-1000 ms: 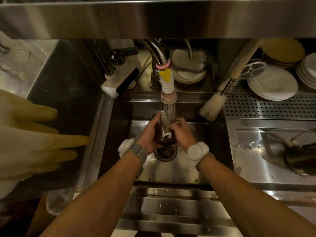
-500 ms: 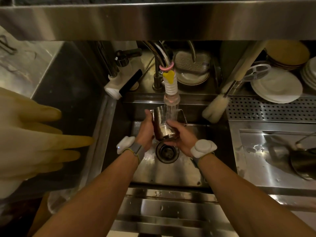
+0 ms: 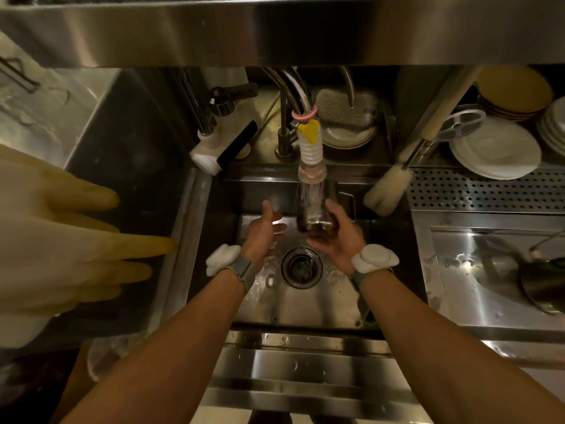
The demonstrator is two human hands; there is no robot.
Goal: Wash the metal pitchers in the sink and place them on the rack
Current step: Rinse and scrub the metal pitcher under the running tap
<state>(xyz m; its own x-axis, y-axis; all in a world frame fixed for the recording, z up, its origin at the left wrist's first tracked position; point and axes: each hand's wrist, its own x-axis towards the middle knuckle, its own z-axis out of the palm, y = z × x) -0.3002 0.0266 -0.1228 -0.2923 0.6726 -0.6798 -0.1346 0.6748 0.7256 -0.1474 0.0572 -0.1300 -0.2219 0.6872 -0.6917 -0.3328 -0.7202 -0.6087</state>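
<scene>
Both forearms reached forward over the sink (image 3: 305, 304), each wrist wearing a grey band with a white padded unit. The right hand (image 3: 339, 237) grasped the metal pitcher (image 3: 315, 209) from below and from its right side. The thumb lay up along the wall and the fingers curled under the base, holding the pitcher roughly upright above the drain (image 3: 301, 267). The pitcher's mouth sat directly beneath the ribbed white faucet nozzle (image 3: 310, 166), and a pale stream seemed to run into it. Its handle pointed toward the back right of the basin. The left hand (image 3: 263, 234) was released, with the palm turned toward the pitcher, the thumb raised and the fingers loosely spread. It was just beside the pitcher with a gap between them and held nothing. A bottle brush (image 3: 388, 188) leaned over the sink's rear right corner, close to the pitcher's handle. Right of it lay the perforated drain rack (image 3: 483, 191), with stacked white plates (image 3: 495, 148) behind. A second pitcher (image 3: 544, 286) lay tilted in the recessed steel tray (image 3: 458, 270) at far right. Pale rubber gloves (image 3: 61, 240) filled the left edge, covering part of the counter there. A steel overhead shelf (image 3: 275, 26) cut off the top of the faucet.
</scene>
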